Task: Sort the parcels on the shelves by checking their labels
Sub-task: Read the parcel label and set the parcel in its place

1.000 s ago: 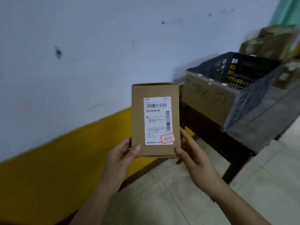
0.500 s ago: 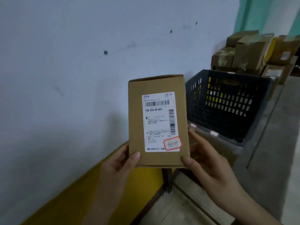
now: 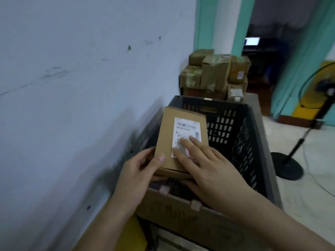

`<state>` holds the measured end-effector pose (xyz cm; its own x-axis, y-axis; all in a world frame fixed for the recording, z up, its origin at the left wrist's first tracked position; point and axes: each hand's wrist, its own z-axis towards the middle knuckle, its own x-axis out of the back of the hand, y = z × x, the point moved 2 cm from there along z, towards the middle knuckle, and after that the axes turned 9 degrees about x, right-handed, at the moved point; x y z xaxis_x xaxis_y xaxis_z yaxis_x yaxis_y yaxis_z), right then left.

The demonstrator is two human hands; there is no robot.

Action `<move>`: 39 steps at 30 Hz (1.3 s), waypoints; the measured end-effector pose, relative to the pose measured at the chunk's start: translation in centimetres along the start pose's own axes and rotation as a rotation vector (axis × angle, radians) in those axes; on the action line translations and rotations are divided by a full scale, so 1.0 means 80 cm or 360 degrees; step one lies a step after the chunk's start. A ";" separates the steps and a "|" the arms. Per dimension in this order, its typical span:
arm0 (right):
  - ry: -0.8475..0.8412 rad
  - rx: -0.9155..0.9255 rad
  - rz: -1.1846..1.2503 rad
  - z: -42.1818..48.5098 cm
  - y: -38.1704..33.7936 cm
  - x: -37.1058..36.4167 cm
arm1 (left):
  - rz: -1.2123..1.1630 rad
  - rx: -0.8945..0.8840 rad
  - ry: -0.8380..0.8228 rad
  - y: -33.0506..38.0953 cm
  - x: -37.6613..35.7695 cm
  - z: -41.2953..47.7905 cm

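Pale wall (image 3: pixel 72 87) at nine o'clock. Over the dark crate (image 3: pixel 253 124) I hold the parcel (image 3: pixel 166 134), long axis toward twelve. My left hand (image 3: pixel 137 174) grips its seven o'clock corner, and my right hand (image 3: pixel 213 169) pinches at five, fingers flat on the label (image 3: pixel 188 124).

label (image 3: pixel 187 127): print smeared, unreadable; lower part covered by the right hand (image 3: pixel 208 165).
left hand (image 3: pixel 137 171): fingers hidden beneath the parcel (image 3: pixel 168 140).
crate (image 3: pixel 253 142): floor hidden.
cardboard sign (image 3: pixel 174 212), crate's near wall: writing blurred.
fan (image 3: pixel 319 87): cut by right edge.
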<state>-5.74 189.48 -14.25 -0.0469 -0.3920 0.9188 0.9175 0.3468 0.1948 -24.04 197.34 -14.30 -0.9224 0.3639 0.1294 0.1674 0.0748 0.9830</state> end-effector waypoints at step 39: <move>-0.0110 -0.0308 0.1211 0.168 0.144 -0.115 | 0.1161 -0.0967 0.0197 -0.008 0.025 0.133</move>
<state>-0.03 208.56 -15.86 0.6032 -0.0500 0.7960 0.7594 0.3414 -0.5539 -22.32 207.88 -16.04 -0.6982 0.0271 0.7154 0.5384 -0.6387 0.5497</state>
